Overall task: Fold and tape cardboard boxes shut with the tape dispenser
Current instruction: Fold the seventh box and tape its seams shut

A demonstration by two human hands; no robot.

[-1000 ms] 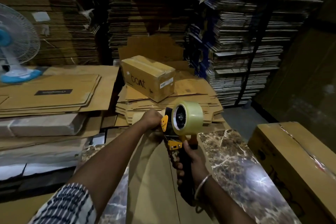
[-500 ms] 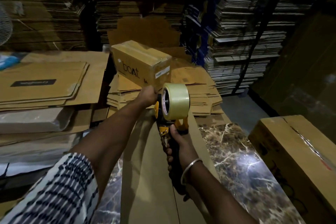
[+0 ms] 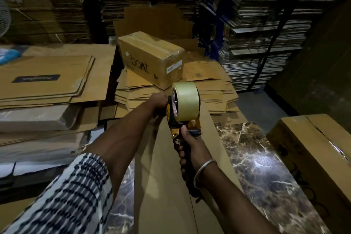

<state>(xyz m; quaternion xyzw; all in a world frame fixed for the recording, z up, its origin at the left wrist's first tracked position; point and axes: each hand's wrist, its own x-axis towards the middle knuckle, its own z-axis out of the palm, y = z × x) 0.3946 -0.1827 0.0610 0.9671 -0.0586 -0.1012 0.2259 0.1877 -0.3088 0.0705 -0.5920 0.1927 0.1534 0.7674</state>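
Flat cartons [image 3: 47,80]: lay stacked at the far left, a dark label on the top sheet.
Left hand [image 3: 158,100]: reached to the far end of the long box, fingers hidden behind the dispenser, so I could not tell their grip.
Long box [image 3: 167,186]: plain brown, lay lengthwise on the marble counter [image 3: 266,173], a seam running along its top.
Tape dispenser [image 3: 182,119]: yellow and black, with a fat roll of pale clear tape [image 3: 187,100], stood at the box's far end.
Right hand [image 3: 191,148]: fingers curled round the black handle.
Printed box [image 3: 152,59]: taped shut, sat on flattened cartons beyond.
Large carton [image 3: 319,157]: stood right of the counter.
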